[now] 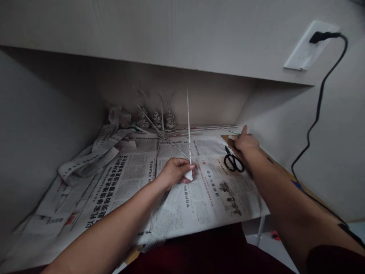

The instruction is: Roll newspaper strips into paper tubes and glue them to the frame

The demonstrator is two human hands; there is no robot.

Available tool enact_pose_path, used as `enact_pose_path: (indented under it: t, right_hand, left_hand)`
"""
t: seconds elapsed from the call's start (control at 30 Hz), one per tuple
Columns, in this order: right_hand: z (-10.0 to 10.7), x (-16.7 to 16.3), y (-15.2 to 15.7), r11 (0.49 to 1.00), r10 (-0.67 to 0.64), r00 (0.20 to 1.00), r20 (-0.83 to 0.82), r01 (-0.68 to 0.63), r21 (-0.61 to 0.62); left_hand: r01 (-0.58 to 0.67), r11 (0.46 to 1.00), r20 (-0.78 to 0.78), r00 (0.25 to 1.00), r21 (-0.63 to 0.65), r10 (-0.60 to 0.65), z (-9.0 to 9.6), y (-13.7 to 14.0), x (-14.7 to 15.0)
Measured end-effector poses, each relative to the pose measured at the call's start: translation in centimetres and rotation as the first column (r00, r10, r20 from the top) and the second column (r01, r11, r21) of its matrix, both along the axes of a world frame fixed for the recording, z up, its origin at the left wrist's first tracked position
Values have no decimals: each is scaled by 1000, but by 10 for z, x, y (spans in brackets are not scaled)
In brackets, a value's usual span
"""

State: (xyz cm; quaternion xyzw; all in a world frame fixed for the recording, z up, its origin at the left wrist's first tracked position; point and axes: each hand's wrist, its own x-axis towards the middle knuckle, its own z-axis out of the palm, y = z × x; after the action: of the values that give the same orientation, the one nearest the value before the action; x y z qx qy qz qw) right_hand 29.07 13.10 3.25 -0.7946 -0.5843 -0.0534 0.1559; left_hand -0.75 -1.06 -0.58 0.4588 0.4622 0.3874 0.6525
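Observation:
My left hand (177, 170) pinches the wide lower end of a thin rolled newspaper tube (188, 129), which stands upright and tapers to a point. Over at the right edge of the work surface is my right hand (247, 144), fingers mostly curled, one fingertip raised. A thin stick with some green on it shows by those fingers; what they hold is mostly hidden. Black-handled scissors (234, 161) lie just left of the right hand. Behind the left hand rests a small woven paper piece (163, 134) with several paper tubes radiating from it.
Newspaper sheets (134, 171) cover the surface. Cut paper strips (91, 156) are heaped at the left. Three small woven paper shapes (156, 118) stand by the back wall. An overhanging panel (159, 42) spans above, and a black cord (319, 102) hangs from a wall socket (310, 45).

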Motion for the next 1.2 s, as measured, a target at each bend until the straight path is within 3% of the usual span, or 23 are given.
enact_pose_path:
  t: [0.07, 0.13, 0.17, 0.2, 0.23, 0.27, 0.3, 0.37, 0.57, 0.77, 0.83, 0.93, 1.1, 1.2]
  right_hand:
    - [4, -31, -10, 998, 63, 997, -43, -61, 32]
    - [2, -68, -23, 969, 243, 957, -157, -247, -9]
    - [-2, -86, -30, 883, 403, 798, -448, -468, -39]
    - [-6, -103, -38, 744, 457, 535, -710, -668, -24]
    - [-11, -117, -45, 600, 413, 273, -869, -799, 35]
    - [-16, -128, -51, 496, 332, 90, -939, -863, 93]
    - [-21, -137, -56, 441, 262, -36, -964, -885, 153]
    - [-31, -144, -62, 410, 187, -160, -969, -884, 225]
    - [-49, -140, -60, 503, 149, -212, -966, -825, 259]
    - [-49, -143, -63, 633, 174, -230, -957, -719, 288]
    - [-47, -142, -64, 625, 165, -243, -956, -724, 292]
    - [-45, -137, -64, 572, 154, -266, -952, -762, 305]
    - [-46, -136, -63, 618, 151, -277, -949, -723, 309]
    - [-44, -137, -64, 577, 136, -279, -951, -758, 305]
  left_hand:
    - [7, 1000, 11, 1000, 2, -7, 1, 0, 0]
    - [7, 1000, 18, 1000, 10, -7, 1, 0, -1]
    - [1, 1000, 18, 1000, 15, -1, 1, 0, -2]
    - [-7, 1000, 19, 1000, 20, 7, 1, 1, -2]
    - [-16, 1000, 19, 1000, 24, 15, 0, 1, -3]
    - [-24, 999, 19, 1000, 28, 23, 0, 2, -3]
    - [-28, 999, 17, 999, 32, 27, 0, 2, -3]
    - [-27, 999, 13, 1000, 33, 27, -1, 3, -3]
    - [24, 999, -19, 1000, 27, -24, -5, 3, -2]
    - [62, 997, -90, 994, 35, -59, -5, 3, -3]
    - [55, 997, -88, 995, 49, -51, -4, 3, -3]
    - [44, 998, -80, 996, 53, -40, -3, 2, -3]
    - [74, 996, -98, 993, 46, -70, -4, 2, -2]
    - [47, 997, -80, 996, 54, -42, -6, 2, -2]
